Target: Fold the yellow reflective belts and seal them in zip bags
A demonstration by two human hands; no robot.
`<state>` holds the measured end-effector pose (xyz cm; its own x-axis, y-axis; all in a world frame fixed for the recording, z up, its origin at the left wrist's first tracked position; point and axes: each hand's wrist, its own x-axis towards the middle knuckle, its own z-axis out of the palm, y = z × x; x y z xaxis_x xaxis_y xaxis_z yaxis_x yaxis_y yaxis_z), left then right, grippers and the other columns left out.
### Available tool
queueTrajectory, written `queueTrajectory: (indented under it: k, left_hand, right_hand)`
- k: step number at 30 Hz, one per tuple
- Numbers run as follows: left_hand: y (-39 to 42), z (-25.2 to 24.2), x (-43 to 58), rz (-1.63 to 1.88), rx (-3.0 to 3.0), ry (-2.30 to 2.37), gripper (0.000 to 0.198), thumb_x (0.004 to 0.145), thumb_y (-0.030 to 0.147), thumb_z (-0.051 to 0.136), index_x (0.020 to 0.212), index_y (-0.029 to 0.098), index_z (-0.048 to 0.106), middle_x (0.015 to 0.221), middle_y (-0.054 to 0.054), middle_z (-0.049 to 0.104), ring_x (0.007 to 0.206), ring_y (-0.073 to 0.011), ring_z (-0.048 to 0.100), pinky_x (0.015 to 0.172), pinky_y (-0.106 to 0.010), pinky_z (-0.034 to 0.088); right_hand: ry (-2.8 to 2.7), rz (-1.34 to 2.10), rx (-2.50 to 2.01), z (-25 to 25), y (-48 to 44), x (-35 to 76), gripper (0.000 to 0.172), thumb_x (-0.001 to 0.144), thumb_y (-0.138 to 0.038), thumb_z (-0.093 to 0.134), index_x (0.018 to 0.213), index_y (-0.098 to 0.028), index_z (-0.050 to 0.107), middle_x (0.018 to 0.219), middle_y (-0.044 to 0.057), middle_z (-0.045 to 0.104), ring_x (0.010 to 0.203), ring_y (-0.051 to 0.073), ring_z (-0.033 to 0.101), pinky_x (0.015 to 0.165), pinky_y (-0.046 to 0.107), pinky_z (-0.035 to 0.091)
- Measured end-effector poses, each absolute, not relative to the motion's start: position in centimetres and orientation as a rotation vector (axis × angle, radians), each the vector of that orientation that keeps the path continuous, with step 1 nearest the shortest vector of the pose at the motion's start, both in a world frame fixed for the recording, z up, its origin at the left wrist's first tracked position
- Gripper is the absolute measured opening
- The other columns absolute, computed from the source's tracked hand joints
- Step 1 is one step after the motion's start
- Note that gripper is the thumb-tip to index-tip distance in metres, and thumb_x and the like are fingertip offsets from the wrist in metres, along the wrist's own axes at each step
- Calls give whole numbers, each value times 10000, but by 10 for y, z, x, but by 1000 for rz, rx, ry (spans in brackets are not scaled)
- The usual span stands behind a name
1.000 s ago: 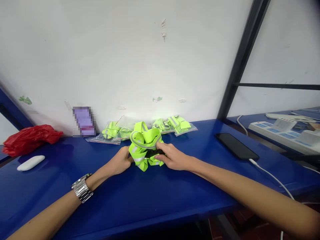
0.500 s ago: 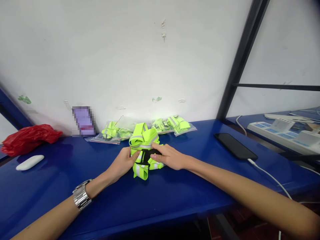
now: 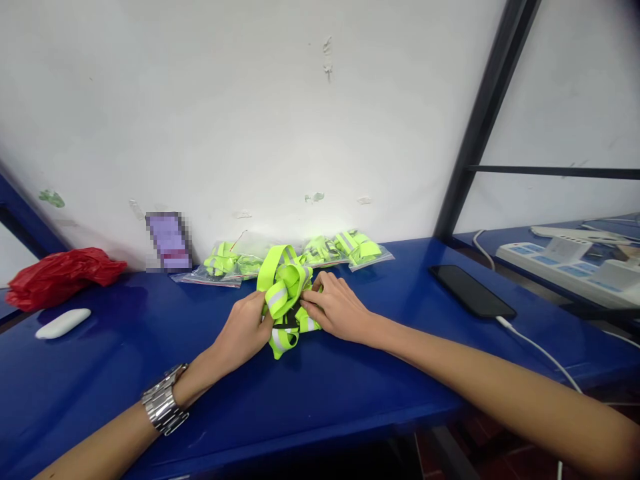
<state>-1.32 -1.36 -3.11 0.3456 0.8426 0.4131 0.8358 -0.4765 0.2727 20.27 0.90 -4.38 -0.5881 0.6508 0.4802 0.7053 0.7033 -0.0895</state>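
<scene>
A bundle of neon yellow reflective strap with silver stripes and black parts is gathered in loops over the blue table. My left hand, with a metal watch on its wrist, is closed on the bundle's left side, thumb in front. From the right, my right hand pinches the strap, its thumb and fingers pressed together at the edge. A loop stands up at the top, and another hangs at the bottom. The black piece in the middle is partly covered by strap and fingers.
Behind the bundle, clear plastic bags of similar yellow straps lie against the wall. A red plastic bag and a white oval case are at left. A black phone with a white cable and a power strip are at right.
The strap loops have been pulled down and forward, covering more of the black piece. My right hand's fingers have curled in, and my left hand has turned slightly.
</scene>
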Motion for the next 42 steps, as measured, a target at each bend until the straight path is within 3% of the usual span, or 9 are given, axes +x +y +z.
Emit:
queueTrajectory:
  k: [5,9,13,18,22,26,33,38,42]
  left_hand:
    - [-32,-30,-10,793,2555,1486,519,903,488,503,1292,163,391,1026,-98,658,865,-250,662,722,-342,511]
    - [-33,-28,-12,575,2887,1152,608,850,566,574,1315,202,428,1253,-138,568,1176,-302,522,974,-465,463]
    - [-27,-20,-18,405,3002,986,720,823,579,601,1407,221,378,1324,-141,518,1261,-324,434,1028,-501,434]
    - [-17,-24,-27,430,2989,1021,431,946,374,502,1347,227,444,1239,-122,558,1162,-263,527,997,-447,474]
    - [-6,-40,-28,489,3028,1081,429,945,264,468,1365,194,406,1279,-151,517,1217,-280,491,1022,-486,445]
    - [1,-46,-25,612,2961,1144,350,931,181,392,1270,166,476,1080,-132,583,1002,-237,581,870,-405,514]
    - [-9,-29,-22,604,2681,1284,288,976,389,348,965,175,539,680,-3,578,609,-161,548,602,-269,419]
    - [-2,-19,-22,366,2525,1457,504,951,582,258,815,191,545,726,-14,595,650,-176,577,581,-263,406]
    - [-3,-17,-21,267,2508,1650,536,947,616,209,965,204,551,736,-22,609,700,-227,631,590,-281,399]
  right_hand:
    - [-2463,-143,-1110,-44,13,202,257,974,-321,422,966,-171,631,955,92,544,783,189,504,662,311,370]
    - [-2487,-102,-1123,-43,11,204,312,999,-305,344,1011,-148,614,1027,108,580,766,177,547,657,306,394]
    - [-2562,-124,-992,-41,4,209,346,1001,-350,331,1049,-133,596,1042,129,603,889,230,585,788,381,436]
    - [-2602,-80,-810,-44,6,214,499,886,-525,542,1150,-101,558,1105,171,586,979,288,580,851,439,465]
    - [-2576,12,-729,-48,12,213,406,947,-425,488,1201,-108,508,1151,181,568,1010,275,569,843,409,474]
    - [-2499,203,-751,-45,11,211,280,987,-364,418,1168,-158,473,1052,122,606,893,233,591,756,341,449]
    - [-2338,564,-861,-35,8,204,258,1021,-406,292,930,-203,423,668,-34,474,555,132,442,562,256,310]
    - [-2378,395,-1038,-41,15,197,369,1030,-413,209,914,-196,484,798,27,535,693,163,483,676,293,379]
    - [-2282,-97,-1139,-46,19,190,287,1007,-363,339,1091,-142,501,1022,134,531,907,238,486,785,356,403]
